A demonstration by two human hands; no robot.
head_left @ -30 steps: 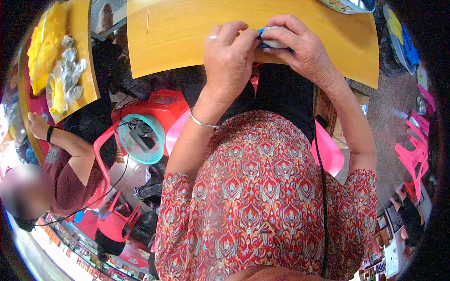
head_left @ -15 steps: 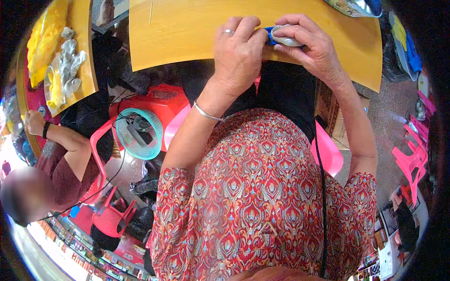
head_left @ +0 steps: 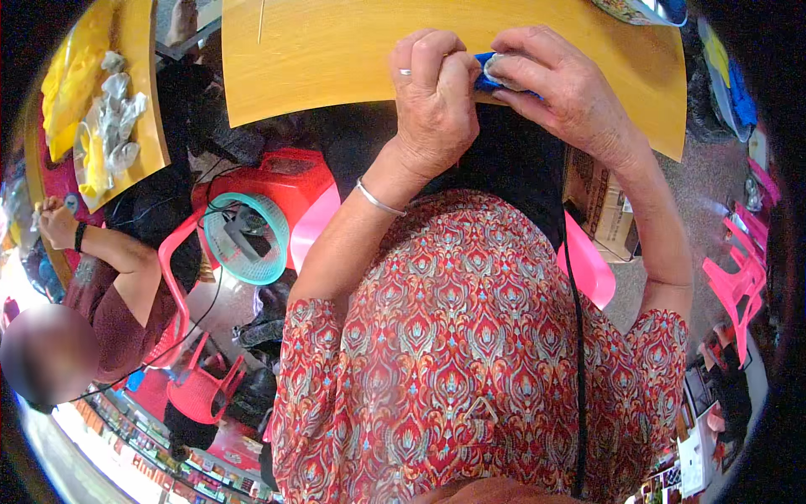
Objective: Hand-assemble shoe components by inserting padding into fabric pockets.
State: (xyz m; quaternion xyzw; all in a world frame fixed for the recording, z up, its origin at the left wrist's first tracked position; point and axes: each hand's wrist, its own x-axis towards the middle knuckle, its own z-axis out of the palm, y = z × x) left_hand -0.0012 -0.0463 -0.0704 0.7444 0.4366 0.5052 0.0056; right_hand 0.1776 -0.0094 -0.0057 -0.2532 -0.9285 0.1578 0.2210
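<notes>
Above the bench (head_left: pixel 336 67)'s near edge, the blue piece (head_left: pixel 483 70) lay between my hands, its long axis seemingly along that edge. My left hand (head_left: pixel 437 102) pinched one end; my right hand (head_left: pixel 571 91), equally near, gripped the other with a whitish lump (head_left: pixel 495 69).

Left grip (head_left: pixel 435 97): I have it curled tight, its back facing me.
Right grip (head_left: pixel 571 91): I have it bent in a pinch, pointing left.
Left arm (head_left: pixel 337 244): slants up and right.
Right arm (head_left: pixel 662 223): leans up and left.
</notes>
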